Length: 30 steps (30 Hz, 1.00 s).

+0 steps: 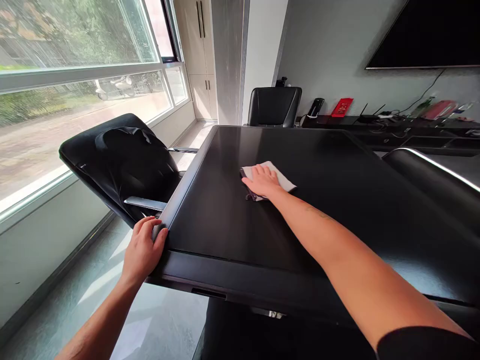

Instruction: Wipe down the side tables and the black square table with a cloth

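A black table (pixel 225 225) with a wide raised border stretches out in front of me. My right hand (pixel 264 181) lies flat on a folded light-coloured cloth (pixel 287 184), fingers spread and pressing it to the tabletop. Dark edging shows on the cloth's left and lower sides. At the table's near left corner, my left hand (pixel 144 247) is closed around the edge, its thumb on the corner and its fingers curled on the outer side.
A black office chair (pixel 123 165) with dark fabric over its back stands at the left, its armrest near the table. Another chair (pixel 275 106) is at the far end, and one (pixel 442 185) at the right. Behind them, a low black cabinet (pixel 423 142) carries several items.
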Available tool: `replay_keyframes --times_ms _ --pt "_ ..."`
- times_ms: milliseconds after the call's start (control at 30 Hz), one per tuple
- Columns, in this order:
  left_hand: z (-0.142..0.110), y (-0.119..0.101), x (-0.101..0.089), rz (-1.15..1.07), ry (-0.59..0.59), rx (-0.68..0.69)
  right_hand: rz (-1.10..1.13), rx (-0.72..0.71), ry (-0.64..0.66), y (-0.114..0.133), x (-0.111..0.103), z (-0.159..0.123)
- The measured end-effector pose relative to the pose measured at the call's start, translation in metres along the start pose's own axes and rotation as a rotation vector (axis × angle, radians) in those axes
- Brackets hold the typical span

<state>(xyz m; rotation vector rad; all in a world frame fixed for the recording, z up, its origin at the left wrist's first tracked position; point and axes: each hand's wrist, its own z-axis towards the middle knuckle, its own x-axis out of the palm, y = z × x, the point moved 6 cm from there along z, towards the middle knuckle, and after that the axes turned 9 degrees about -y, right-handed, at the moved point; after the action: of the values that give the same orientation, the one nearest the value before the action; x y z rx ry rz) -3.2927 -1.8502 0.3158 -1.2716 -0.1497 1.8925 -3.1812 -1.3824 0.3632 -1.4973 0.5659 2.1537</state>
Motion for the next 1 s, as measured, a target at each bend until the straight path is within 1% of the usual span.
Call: replay_keyframes --times_ms 100,167,233,300,400,433,500,600,667,767,833,900,1000 --pt "0.0 0.003 0.002 -0.025 0.0 -0.017 0.093 -0.125 -0.014 0.081 0.013 0.024" --pt "0.0 0.004 0.004 -0.015 0.01 -0.04 0.17 -0.182 -0.016 0.125 0.021 0.04" --pt "0.001 0.004 0.005 -0.005 0.027 -0.051 0.241 -0.229 0.004 0.163 0.028 0.052" --pt "0.002 0.004 0.006 0.001 0.047 -0.056 0.277 -0.312 0.049 0.199 0.035 0.058" --pt "0.006 0.006 0.007 0.023 0.092 -0.077 0.265 -0.502 0.11 0.247 0.042 0.053" --pt "0.008 0.007 0.008 0.038 0.109 -0.09 0.261 -0.55 0.118 0.259 0.043 0.05" --pt "0.01 0.01 0.009 0.072 0.141 -0.116 0.281 -0.584 0.119 0.273 0.043 0.042" --pt "0.014 0.012 0.008 0.1 0.167 -0.117 0.329 -0.551 0.106 0.274 0.041 0.032" --pt "0.016 0.01 0.007 0.114 0.184 -0.096 0.331 -0.523 0.096 0.265 0.039 0.025" --pt "0.017 0.009 0.005 0.153 0.204 -0.089 0.334 -0.483 0.079 0.244 0.035 0.014" --pt "0.017 0.008 0.004 0.171 0.214 -0.095 0.347 -0.462 0.064 0.224 0.03 0.006" --pt "0.018 0.009 0.004 0.182 0.232 -0.098 0.349 -0.428 0.059 0.199 0.024 -0.001" --pt "0.02 0.009 0.004 0.195 0.248 -0.094 0.335 -0.343 0.048 0.147 0.011 -0.011"
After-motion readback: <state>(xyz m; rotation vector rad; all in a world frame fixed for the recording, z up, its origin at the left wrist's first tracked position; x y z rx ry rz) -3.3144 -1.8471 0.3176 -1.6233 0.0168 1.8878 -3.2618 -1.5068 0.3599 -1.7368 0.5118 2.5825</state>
